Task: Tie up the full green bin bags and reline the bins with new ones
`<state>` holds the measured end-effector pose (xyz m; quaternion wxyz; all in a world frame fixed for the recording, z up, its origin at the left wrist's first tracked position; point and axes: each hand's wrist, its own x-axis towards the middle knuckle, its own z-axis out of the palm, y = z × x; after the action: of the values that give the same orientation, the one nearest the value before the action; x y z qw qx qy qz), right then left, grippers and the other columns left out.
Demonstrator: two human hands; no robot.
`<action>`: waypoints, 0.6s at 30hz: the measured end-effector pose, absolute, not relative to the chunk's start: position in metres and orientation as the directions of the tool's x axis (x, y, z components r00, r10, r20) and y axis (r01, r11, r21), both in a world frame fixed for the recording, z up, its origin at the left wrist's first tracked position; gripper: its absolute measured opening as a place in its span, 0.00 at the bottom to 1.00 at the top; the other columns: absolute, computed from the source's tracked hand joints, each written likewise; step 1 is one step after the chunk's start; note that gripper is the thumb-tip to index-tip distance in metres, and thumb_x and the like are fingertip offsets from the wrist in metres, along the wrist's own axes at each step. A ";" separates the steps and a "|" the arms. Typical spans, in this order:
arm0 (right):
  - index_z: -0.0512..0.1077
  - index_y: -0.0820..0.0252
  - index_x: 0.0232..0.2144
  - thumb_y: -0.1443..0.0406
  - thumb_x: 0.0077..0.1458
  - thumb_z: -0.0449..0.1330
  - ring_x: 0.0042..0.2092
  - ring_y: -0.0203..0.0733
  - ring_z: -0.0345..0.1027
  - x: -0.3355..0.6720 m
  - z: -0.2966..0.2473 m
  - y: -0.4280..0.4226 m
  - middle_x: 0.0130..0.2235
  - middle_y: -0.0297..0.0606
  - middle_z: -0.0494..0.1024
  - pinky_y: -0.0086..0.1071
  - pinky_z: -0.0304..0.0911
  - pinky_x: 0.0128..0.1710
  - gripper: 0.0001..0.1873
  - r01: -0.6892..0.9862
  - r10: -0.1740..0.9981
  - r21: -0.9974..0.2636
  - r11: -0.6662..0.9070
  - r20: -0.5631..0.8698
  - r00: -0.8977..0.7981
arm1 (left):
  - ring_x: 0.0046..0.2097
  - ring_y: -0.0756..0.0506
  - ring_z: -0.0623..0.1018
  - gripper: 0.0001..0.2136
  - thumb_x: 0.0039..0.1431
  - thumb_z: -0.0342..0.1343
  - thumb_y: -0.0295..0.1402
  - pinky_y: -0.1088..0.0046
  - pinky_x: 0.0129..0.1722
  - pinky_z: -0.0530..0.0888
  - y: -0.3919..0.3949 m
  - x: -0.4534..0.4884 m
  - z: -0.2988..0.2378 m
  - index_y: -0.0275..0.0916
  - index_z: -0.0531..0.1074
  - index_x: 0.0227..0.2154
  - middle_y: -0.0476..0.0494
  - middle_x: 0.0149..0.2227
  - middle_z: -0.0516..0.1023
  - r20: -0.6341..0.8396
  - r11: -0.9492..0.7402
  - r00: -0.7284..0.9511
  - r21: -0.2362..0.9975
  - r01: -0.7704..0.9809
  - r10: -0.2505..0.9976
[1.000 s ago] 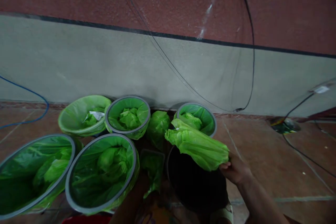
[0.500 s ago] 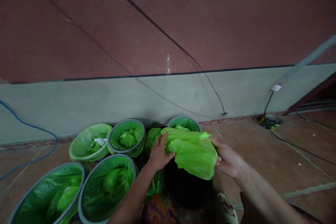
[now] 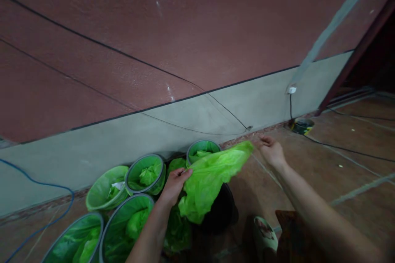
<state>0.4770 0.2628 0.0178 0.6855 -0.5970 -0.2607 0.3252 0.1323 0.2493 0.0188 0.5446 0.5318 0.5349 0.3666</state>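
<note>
"So, what are the hands doing, from where you sit?"

"On my feed, the left hand (image 3: pixel 176 183) has thumb and fingers closed together on one edge of the green bag (image 3: pixel 212 176). The right hand (image 3: pixel 270 151) is half curled just beside the bag's far corner; that part is blurred, so I can't tell whether it grips the film."

"Where's the bag, then?"

"Slanting between the two hands, its loose lower part hanging down and partly hiding the black bin (image 3: pixel 224 209)."

"What worries you?"

"Mostly tearing. The film looks thin, so I judge a hard pull from either side could rip it. If the right fingers have only a sliver, or nothing, that corner could slip away and fold back."

"And lower down?"

"I'd watch the hanging flap. It could snag on the black bin's rim, or the grey-rimmed bin (image 3: pixel 212 146) behind, if I let the hands sink."
</note>
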 end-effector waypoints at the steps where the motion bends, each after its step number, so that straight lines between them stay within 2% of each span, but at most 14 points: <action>1: 0.72 0.61 0.35 0.63 0.40 0.68 0.27 0.33 0.68 0.463 0.011 0.259 0.27 0.32 0.76 0.25 0.63 0.26 0.17 -0.026 0.767 -0.998 0.060 0.029 0.641 | 0.23 0.53 0.65 0.22 0.42 0.62 0.53 0.77 0.25 0.63 0.247 0.138 0.017 0.38 0.65 0.20 0.55 0.20 0.66 -0.192 0.173 0.108 0.972 0.158 0.975; 3: 0.73 0.61 0.39 0.53 0.46 0.64 0.30 0.37 0.70 0.426 -0.002 0.246 0.30 0.35 0.77 0.28 0.65 0.28 0.21 0.077 0.885 -0.997 0.014 0.048 0.463 | 0.23 0.54 0.63 0.23 0.41 0.62 0.54 0.78 0.24 0.61 0.246 0.149 0.011 0.38 0.64 0.19 0.57 0.18 0.63 -0.174 0.166 0.035 0.972 0.164 0.984; 5: 0.73 0.59 0.41 0.48 0.50 0.60 0.34 0.40 0.72 0.390 -0.013 0.234 0.34 0.37 0.78 0.31 0.66 0.32 0.24 0.116 0.964 -0.990 -0.086 -0.053 0.262 | 0.22 0.55 0.60 0.25 0.39 0.63 0.56 0.79 0.23 0.59 0.246 0.158 0.006 0.38 0.62 0.17 0.58 0.17 0.59 -0.157 0.153 0.014 0.973 0.171 0.987; 7: 0.69 0.58 0.50 0.48 0.49 0.61 0.37 0.42 0.72 0.365 -0.021 0.227 0.41 0.40 0.78 0.32 0.67 0.32 0.30 0.131 0.973 -0.972 -0.197 -0.177 0.144 | 0.22 0.55 0.60 0.26 0.37 0.63 0.57 0.79 0.23 0.58 0.245 0.166 0.003 0.38 0.62 0.17 0.58 0.17 0.59 -0.164 0.157 0.038 0.978 0.140 0.986; 10: 0.60 0.59 0.59 0.51 0.50 0.61 0.32 0.40 0.71 0.353 -0.029 0.230 0.46 0.44 0.75 0.30 0.64 0.26 0.37 0.097 0.948 -0.943 -0.319 -0.316 0.037 | 0.23 0.55 0.63 0.26 0.36 0.65 0.56 0.78 0.25 0.61 0.241 0.174 0.004 0.37 0.64 0.19 0.57 0.19 0.64 -0.223 0.218 0.162 0.975 0.048 0.961; 12: 0.60 0.58 0.59 0.55 0.51 0.61 0.28 0.36 0.69 0.354 -0.032 0.236 0.48 0.45 0.74 0.30 0.63 0.23 0.35 0.053 0.937 -0.935 -0.350 -0.350 -0.007 | 0.23 0.54 0.63 0.25 0.37 0.65 0.55 0.78 0.25 0.62 0.238 0.174 0.008 0.37 0.65 0.20 0.56 0.19 0.65 -0.236 0.244 0.242 0.970 -0.003 0.941; 16: 0.66 0.54 0.53 0.61 0.48 0.63 0.24 0.29 0.65 0.357 -0.037 0.243 0.53 0.43 0.71 0.27 0.62 0.21 0.29 -0.047 0.941 -0.940 -0.339 -0.338 -0.032 | 0.24 0.55 0.64 0.23 0.40 0.66 0.52 0.79 0.27 0.63 0.237 0.170 0.015 0.36 0.66 0.20 0.55 0.20 0.66 -0.213 0.249 0.308 0.965 -0.081 0.927; 18: 0.70 0.56 0.47 0.62 0.46 0.64 0.22 0.29 0.64 0.355 -0.040 0.244 0.46 0.40 0.75 0.26 0.61 0.20 0.22 -0.085 0.947 -0.944 -0.319 -0.314 -0.069 | 0.25 0.54 0.66 0.21 0.43 0.65 0.51 0.79 0.28 0.64 0.236 0.169 0.018 0.36 0.68 0.22 0.54 0.22 0.69 -0.231 0.285 0.349 0.952 -0.111 0.908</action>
<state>0.3548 0.2444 -0.0399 0.4226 -0.5358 -0.4024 0.6103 0.1689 0.2357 0.0179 0.6770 0.4648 0.4290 0.3763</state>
